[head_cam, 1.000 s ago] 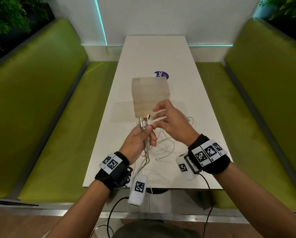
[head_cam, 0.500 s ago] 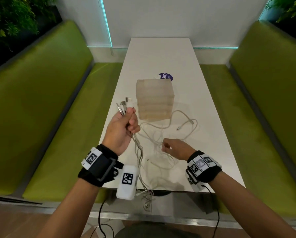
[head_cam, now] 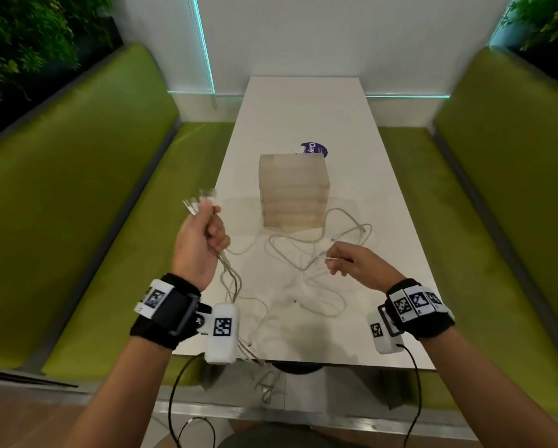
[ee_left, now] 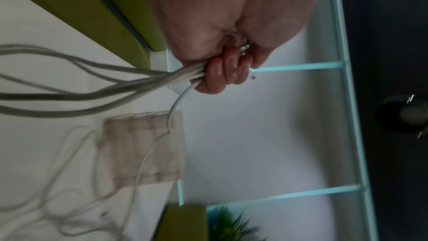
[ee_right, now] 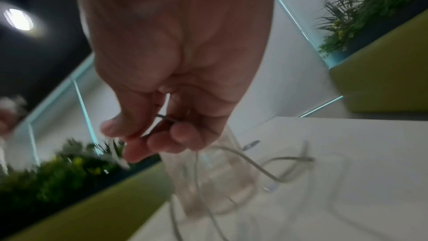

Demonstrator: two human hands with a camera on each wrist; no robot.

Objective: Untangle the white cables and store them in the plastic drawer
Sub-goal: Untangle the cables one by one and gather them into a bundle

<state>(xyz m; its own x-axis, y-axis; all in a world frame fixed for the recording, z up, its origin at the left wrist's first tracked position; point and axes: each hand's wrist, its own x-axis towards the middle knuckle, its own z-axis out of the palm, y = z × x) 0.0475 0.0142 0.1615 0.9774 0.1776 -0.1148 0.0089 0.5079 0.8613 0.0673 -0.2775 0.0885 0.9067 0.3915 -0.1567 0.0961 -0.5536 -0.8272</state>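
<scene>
Fingers (ee_left: 222, 72) of the left hand (head_cam: 200, 244) are curled tight round a bunch of white cables (ee_left: 97, 83) just below their plug ends, which stick out above the fist; hand is raised over the left edge of the desk (head_cam: 306, 105), likely to keep the sorted ends together and let the rest hang free. From the fist the strands drop past the wrist and over the near desk edge. Right hand (head_cam: 358, 265) hovers low over the loose loops on the desk, thumb and fingers pinching one thin cable near its end, probably to pull that strand out of the tangle. Remaining loops lie between the two hands and in front of the plastic drawer (head_cam: 293, 192), one loop touching or just beside its base, can't tell which. Drawer unit stands mid-desk, beyond both hands, drawers look shut; nothing stored yet. Purple sticker (head_cam: 314, 149) behind it. Green benches (head_cam: 77, 205) either side
</scene>
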